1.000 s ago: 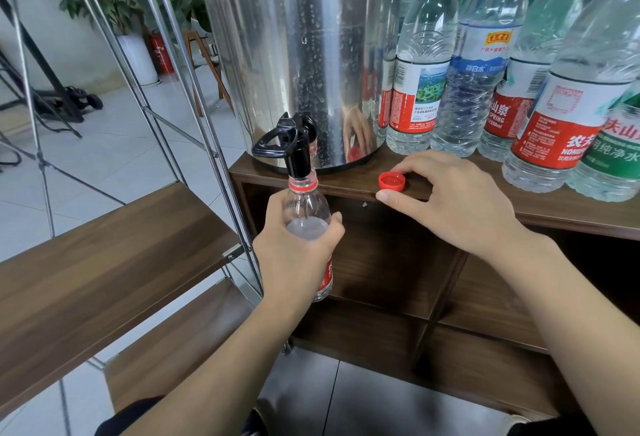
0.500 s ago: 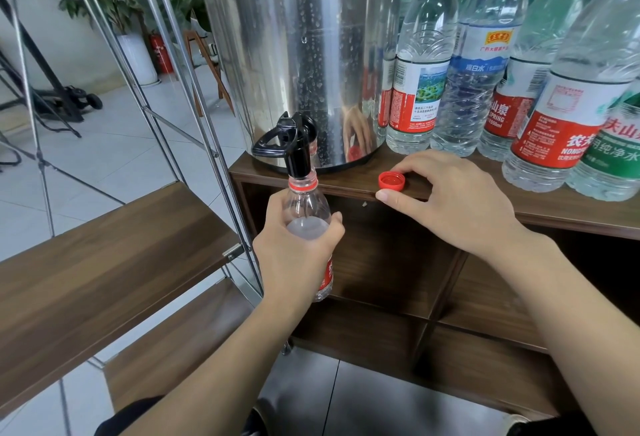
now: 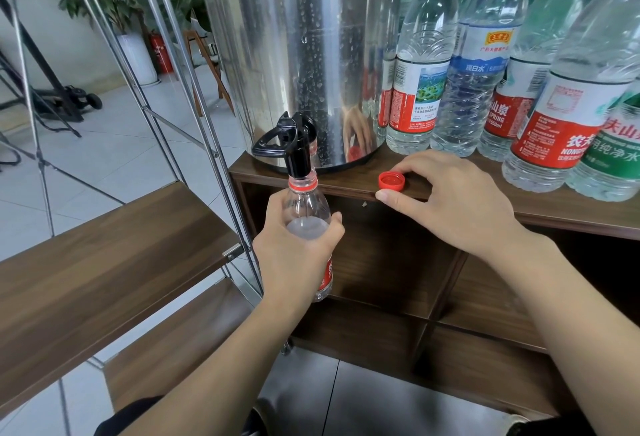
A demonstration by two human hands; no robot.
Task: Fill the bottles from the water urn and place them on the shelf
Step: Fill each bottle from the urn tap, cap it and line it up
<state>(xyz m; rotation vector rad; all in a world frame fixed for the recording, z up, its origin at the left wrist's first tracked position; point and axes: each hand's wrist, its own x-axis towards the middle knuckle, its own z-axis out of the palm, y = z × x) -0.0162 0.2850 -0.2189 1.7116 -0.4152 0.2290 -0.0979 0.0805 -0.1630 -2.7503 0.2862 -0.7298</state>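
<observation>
A steel water urn (image 3: 294, 55) stands on the wooden cabinet (image 3: 571, 214), its black tap (image 3: 296, 150) hanging over the front edge. My left hand (image 3: 294, 262) grips a clear, uncapped bottle (image 3: 304, 207) with a red neck ring and holds its mouth right up under the tap. Water stands in it up to about shoulder height. My right hand (image 3: 450, 203) rests on the cabinet edge. Its fingers curl round the loose red cap (image 3: 391, 181), with the thumb in front of it.
Several capped water bottles (image 3: 419, 89) stand in a row to the right of the urn. A metal-framed rack with wooden shelves (image 3: 104, 262) stands at the left, close to the cabinet. Open cubbies lie under the cabinet top, above a tiled floor.
</observation>
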